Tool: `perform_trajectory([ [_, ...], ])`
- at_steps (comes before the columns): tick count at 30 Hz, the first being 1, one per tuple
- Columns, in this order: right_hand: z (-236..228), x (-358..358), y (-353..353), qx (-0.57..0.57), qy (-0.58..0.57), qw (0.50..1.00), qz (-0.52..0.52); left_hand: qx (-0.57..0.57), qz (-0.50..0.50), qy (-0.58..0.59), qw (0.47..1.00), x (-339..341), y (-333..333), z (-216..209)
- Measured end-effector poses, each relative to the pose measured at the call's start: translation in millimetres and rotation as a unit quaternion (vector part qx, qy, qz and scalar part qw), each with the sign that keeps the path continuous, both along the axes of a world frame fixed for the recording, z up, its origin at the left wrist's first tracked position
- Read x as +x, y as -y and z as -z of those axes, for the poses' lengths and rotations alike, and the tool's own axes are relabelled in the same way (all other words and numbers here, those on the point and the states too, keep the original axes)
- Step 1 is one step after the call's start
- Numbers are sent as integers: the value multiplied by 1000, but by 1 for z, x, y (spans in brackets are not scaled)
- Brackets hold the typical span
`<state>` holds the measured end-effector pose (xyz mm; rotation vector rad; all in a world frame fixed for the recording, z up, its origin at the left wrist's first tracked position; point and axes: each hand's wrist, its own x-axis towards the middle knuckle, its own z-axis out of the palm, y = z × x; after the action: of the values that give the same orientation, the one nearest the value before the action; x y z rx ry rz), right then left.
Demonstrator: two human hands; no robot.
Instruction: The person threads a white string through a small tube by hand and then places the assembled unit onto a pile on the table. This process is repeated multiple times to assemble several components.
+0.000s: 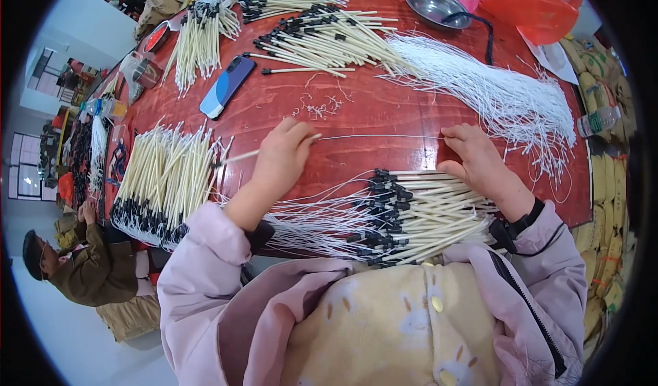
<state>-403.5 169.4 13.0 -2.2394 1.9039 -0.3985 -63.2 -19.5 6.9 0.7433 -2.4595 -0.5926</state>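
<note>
My left hand (281, 156) is closed around a thin cream-coloured stick (240, 157), whose tip pokes out past my fingers on the right. From that tip a white string (380, 137) runs taut across the table to my right hand (480, 163), where thumb and fingers pinch its end. Below my hands lies a pile of similar sticks (439, 215) with black end pieces (391, 201), and loose white strings (319, 215) trail from it to the left. Another heap of sticks (164, 173), black ends toward me, lies left of my left hand.
On the red table (274, 105) are a phone (227, 86), more stick bundles (329, 40), a large bunch of white strings (493, 91) and a metal bowl (437, 8). A red plastic bag (534, 15) sits at the far right. At the left sits another person (89, 263).
</note>
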Motion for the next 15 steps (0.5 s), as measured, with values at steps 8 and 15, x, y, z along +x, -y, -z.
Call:
perform_trajectory([
  [8,-3,4,-1,3,-15,1000,-2,30,-71,43,996,23,-7,23],
  [15,-6,8,-2,13,-28,1000,-4,-15,-57,40,997,13,1,25],
])
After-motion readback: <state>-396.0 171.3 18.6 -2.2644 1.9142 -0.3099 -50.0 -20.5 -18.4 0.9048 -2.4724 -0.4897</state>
